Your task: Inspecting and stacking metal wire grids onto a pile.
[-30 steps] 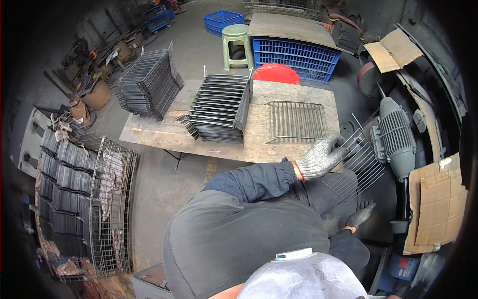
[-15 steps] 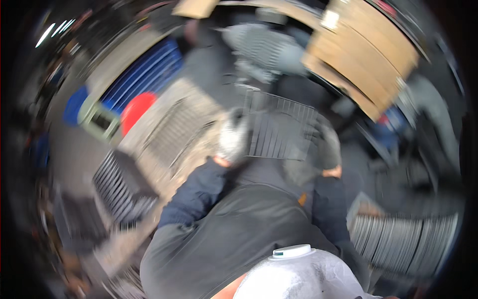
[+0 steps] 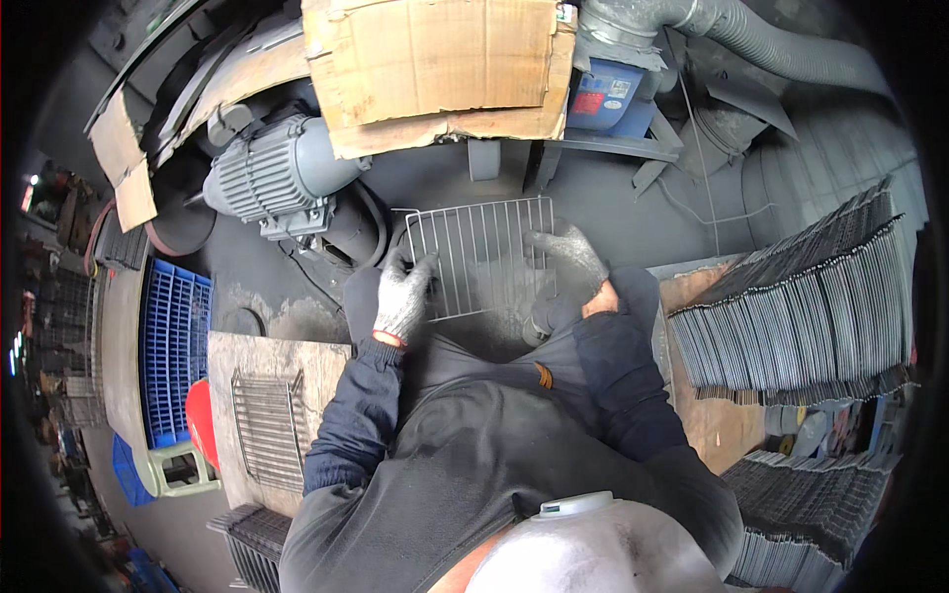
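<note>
Between my hands hangs a rectangular wire rack [image 3: 481,259] with parallel thin bars, held in front of my knees. My left hand [image 3: 402,296], in a grey-white knit glove with a red cuff edge, grips its left side. On the rack's right side, the gloved fingers of my right hand [image 3: 575,259] are closed round the frame. A second wire rack [image 3: 269,427] lies on a worn board [image 3: 225,366] to my left. Large stacks of similar racks [image 3: 801,316] stand on my right.
A grey electric motor [image 3: 272,168] sits ahead on the left, beside a cardboard-covered machine [image 3: 435,59]. A blue slatted crate [image 3: 173,346], a red round object [image 3: 201,423] and a pale green stool [image 3: 183,469] are at far left. A ribbed duct [image 3: 781,44] runs along the upper right.
My view and body have swung to the right, bringing the tall rack stacks further into sight. The same wire rack stays in both hands.
</note>
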### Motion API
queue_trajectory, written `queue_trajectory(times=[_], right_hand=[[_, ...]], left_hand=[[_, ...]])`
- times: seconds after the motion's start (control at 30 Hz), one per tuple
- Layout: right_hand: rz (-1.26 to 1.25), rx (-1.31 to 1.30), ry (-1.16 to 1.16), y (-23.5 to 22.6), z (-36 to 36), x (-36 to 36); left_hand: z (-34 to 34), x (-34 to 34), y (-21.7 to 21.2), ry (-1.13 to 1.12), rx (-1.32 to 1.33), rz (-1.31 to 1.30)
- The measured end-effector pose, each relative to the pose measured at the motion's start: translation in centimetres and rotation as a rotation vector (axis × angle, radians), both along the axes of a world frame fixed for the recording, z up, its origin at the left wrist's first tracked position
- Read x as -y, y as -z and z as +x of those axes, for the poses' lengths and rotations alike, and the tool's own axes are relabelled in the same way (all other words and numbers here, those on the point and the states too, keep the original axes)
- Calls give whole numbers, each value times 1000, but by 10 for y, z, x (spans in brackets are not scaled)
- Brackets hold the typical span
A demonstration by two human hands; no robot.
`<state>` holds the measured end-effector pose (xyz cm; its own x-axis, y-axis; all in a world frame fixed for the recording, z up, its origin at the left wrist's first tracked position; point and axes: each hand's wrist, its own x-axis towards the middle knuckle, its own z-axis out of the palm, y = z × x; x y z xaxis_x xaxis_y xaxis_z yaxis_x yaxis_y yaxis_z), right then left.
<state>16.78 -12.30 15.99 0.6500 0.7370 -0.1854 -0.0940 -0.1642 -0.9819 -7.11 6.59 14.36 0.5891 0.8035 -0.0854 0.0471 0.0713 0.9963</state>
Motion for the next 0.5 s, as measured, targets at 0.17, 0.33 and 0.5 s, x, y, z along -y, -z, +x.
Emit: queue_trajectory(times=[0.17,0.33,0.5], right_hand=[[-60,-243,-9,0,30,-13],[21,-79,261,37,54,-15],[35,-68,354,32,60,-17]], left_hand=[[48,-9,30,94,-25,-297],[100,-18,25,118,-72,-272],[129,-34,32,179,-121,-196]])
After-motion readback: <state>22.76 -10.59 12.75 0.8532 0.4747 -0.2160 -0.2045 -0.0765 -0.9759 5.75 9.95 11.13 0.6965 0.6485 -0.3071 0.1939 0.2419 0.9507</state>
